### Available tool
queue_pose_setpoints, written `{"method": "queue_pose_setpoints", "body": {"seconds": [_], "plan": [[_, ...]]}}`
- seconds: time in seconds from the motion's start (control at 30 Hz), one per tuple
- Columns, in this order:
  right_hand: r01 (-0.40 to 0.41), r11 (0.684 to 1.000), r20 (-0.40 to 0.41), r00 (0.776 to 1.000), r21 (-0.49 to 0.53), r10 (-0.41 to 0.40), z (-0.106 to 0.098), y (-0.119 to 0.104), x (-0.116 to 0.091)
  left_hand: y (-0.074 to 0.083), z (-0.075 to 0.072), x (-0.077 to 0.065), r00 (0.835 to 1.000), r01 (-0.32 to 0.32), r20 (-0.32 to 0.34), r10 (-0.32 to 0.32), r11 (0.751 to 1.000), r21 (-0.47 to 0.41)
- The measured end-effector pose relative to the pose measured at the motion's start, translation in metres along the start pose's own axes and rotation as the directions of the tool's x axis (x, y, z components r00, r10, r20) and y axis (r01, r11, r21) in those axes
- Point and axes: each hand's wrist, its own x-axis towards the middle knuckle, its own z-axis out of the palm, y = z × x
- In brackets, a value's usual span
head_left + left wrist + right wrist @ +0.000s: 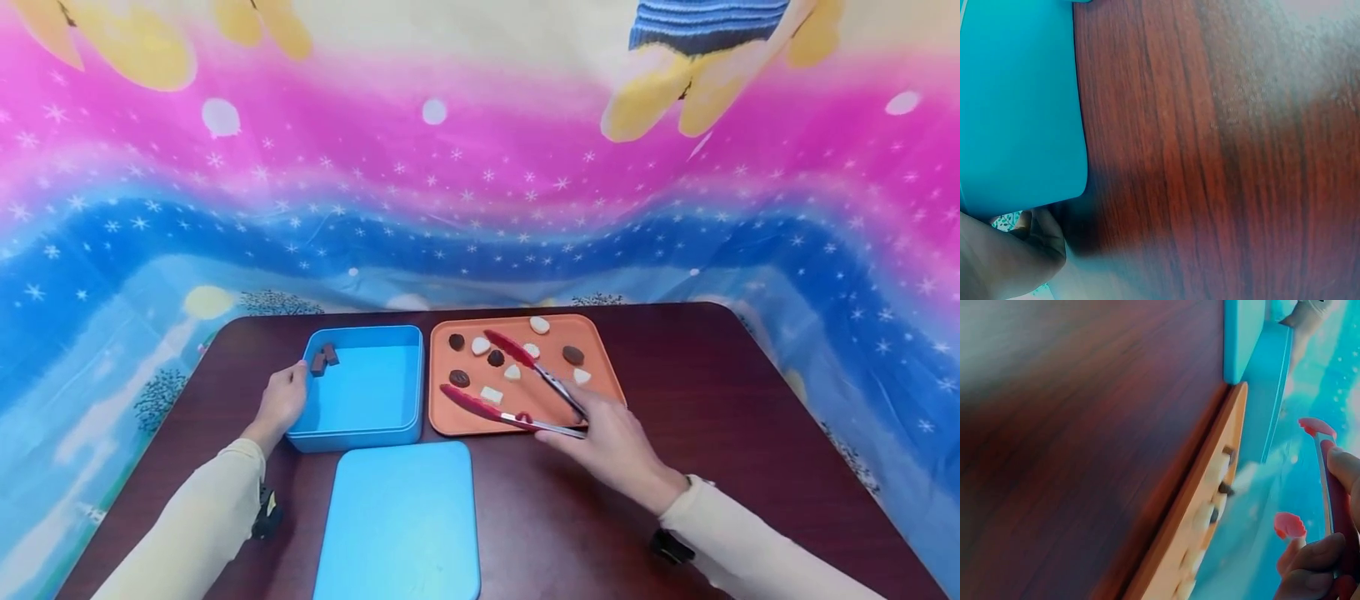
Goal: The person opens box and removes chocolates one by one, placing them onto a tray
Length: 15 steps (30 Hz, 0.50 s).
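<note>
My right hand (618,446) grips a pair of tongs (551,382) with red tips and metal arms. The tongs are spread wide over the orange tray (525,423), with nothing pinched between the tips. On that tray lie several chocolate-like pieces, some dark brown like the oval one (573,355), others cream white like the rectangular one (491,396). To the left, my left hand (283,400) holds the left wall of a blue box (356,437), thumb at the rim. Two small brown blocks (324,358) sit inside, against the box's left side toward the back.
A flat blue lid (401,525) lies on the dark wooden table (555,517) in front of the box. The box and tray stand side by side near the back edge. A colourful printed cloth (480,192) hangs behind and around the table.
</note>
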Motion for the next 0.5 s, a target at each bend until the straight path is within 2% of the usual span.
{"method": "queue_pose_setpoints", "body": {"seconds": [0.27,0.5], "plan": [[0.058,0.994,0.037,0.997,0.094,-0.062,0.026,-0.031,0.021,-0.001,0.002,0.001,1.000,0.021,0.003,-0.021,1.000,-0.021],[0.042,0.995,0.099,0.994,0.089,-0.051,0.040,-0.047,0.040,-0.003,0.001,0.002,1.000,0.027,0.005,-0.027,0.999,-0.026]]}}
